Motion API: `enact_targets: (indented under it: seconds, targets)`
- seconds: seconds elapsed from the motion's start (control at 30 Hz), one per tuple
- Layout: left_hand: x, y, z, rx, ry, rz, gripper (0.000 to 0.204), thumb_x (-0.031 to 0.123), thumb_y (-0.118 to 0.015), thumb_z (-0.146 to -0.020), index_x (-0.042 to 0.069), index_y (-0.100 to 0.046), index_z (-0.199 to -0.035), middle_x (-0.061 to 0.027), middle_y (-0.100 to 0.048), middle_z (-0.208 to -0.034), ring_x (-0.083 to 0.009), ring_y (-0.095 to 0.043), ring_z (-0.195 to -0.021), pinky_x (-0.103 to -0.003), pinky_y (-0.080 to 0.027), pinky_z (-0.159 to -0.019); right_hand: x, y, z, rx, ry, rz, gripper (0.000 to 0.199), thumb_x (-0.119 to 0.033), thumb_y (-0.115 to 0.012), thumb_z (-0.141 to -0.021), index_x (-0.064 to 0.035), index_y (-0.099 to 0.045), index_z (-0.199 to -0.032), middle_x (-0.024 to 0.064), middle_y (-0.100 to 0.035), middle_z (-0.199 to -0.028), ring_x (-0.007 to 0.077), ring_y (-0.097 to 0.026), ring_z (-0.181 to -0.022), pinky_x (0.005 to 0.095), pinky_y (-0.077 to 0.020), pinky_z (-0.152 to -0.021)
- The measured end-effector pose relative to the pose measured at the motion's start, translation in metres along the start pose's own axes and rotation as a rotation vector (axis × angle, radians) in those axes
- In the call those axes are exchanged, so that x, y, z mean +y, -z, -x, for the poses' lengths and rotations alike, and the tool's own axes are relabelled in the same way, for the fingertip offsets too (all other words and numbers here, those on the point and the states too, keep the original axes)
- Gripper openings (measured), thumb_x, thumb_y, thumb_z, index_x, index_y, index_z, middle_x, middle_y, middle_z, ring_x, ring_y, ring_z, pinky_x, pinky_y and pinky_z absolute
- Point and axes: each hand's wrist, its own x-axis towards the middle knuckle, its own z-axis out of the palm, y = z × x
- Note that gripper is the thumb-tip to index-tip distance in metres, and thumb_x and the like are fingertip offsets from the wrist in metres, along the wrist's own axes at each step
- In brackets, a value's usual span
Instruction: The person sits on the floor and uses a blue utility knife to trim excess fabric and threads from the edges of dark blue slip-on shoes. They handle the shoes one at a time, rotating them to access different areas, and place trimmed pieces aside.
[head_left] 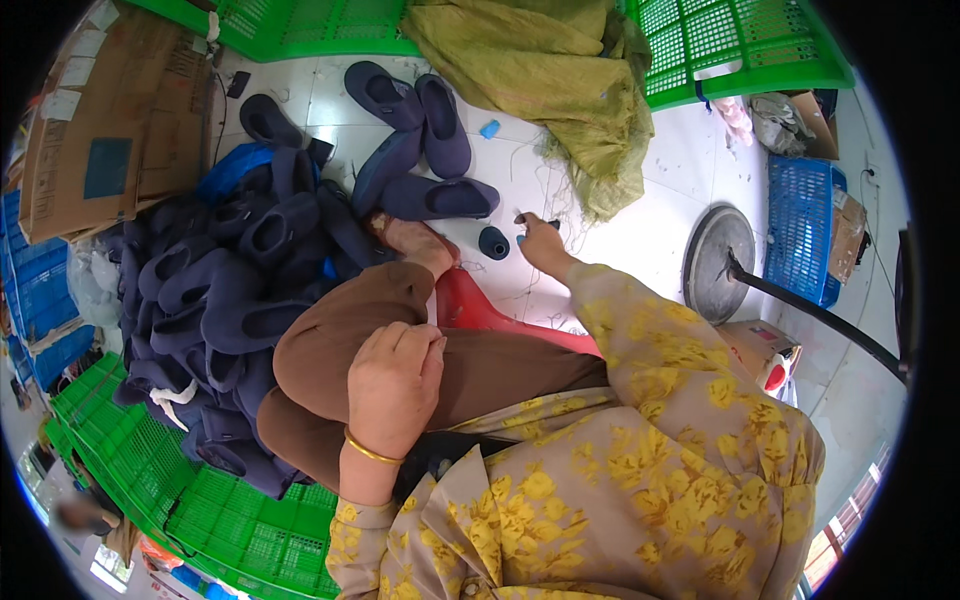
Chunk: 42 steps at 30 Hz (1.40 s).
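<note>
My left hand (395, 372) rests over my brown-trousered knee, its fingers curled and pressed together; whatever they may hold is hidden. My right hand (543, 247) is stretched down to the white floor, fingers closed around a small dark object that I cannot make out. Just left of it stands a dark cone of thread (493, 243). Beyond the cone lies a dark blue clog (440, 198), with several more clogs near it. A large heap of the same clogs (225, 290) fills the space left of my legs.
Green plastic crates (270, 535) lie behind the heap and along the far side. A yellow-green woven sack (545, 75) spreads over the floor ahead. At right are a round metal base with a pole (718, 265) and a blue basket (800, 225). Cardboard boxes (120, 130) stand at left.
</note>
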Motion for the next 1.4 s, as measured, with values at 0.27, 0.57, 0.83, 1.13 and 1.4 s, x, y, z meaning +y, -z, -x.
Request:
enact_targets:
  seconds: [0.27,0.57,0.83,1.13,1.4]
  targets:
    - [0.040,0.030,0.031,0.056,0.059,0.157,0.007,0.001,-0.067,-0.081,0.003,-0.063,-0.086,-0.0117,-0.060,-0.075,-0.0277,-0.060,-0.068,-0.036,-0.048,-0.061,-0.211,0.152,0.152,-0.834,0.685,-0.550,0.022,-0.021,-0.064,-0.092,-0.0091,-0.064,-0.112,0.0012,-0.058,-0.079,0.0074,-0.049,-0.075,0.0272,-0.0431,-0.068]
    - [0.034,0.114,0.177,0.569,0.470,0.745,0.007,0.004,-0.063,-0.091,-0.003,-0.065,-0.093,0.0017,-0.058,-0.076,-0.0083,-0.051,-0.068,-0.022,-0.040,-0.062,-0.205,0.180,0.150,-0.477,0.342,-1.113,0.012,-0.015,-0.068,-0.087,-0.0101,-0.058,-0.092,-0.0025,-0.052,-0.067,0.0077,-0.048,-0.056,0.0233,-0.0394,-0.053]
    - [0.040,0.132,0.289,0.842,0.077,1.284,0.012,0.011,-0.055,-0.095,0.000,-0.053,-0.093,0.0007,-0.040,-0.071,-0.0102,-0.036,-0.063,-0.025,-0.031,-0.056,-0.202,0.190,0.105,-0.392,0.335,-1.148,0.015,-0.017,-0.063,-0.090,-0.0152,-0.050,-0.083,-0.0080,-0.028,-0.057,0.0051,-0.025,-0.044,0.0249,-0.0248,-0.044]
    - [0.049,0.117,0.339,1.058,-0.071,1.405,0.011,0.012,-0.054,-0.096,0.001,-0.052,-0.096,-0.0001,-0.042,-0.072,-0.0107,-0.035,-0.064,-0.025,-0.031,-0.058,-0.188,0.173,0.031,-0.232,0.258,-0.783,0.026,-0.023,-0.063,-0.090,-0.0166,-0.043,-0.074,-0.0078,-0.032,-0.055,0.0055,-0.028,-0.041,0.0253,-0.0242,-0.041]
    - [0.040,0.119,0.348,1.126,-0.128,1.437,0.013,0.016,-0.051,-0.099,0.003,-0.052,-0.097,0.0010,-0.043,-0.072,-0.0101,-0.037,-0.063,-0.025,-0.033,-0.058,-0.092,0.219,-0.119,0.409,0.777,0.738,0.031,-0.023,-0.064,-0.086,0.0013,-0.059,-0.104,0.0233,-0.068,-0.092,0.0412,-0.064,-0.082,0.0489,-0.0494,-0.068]
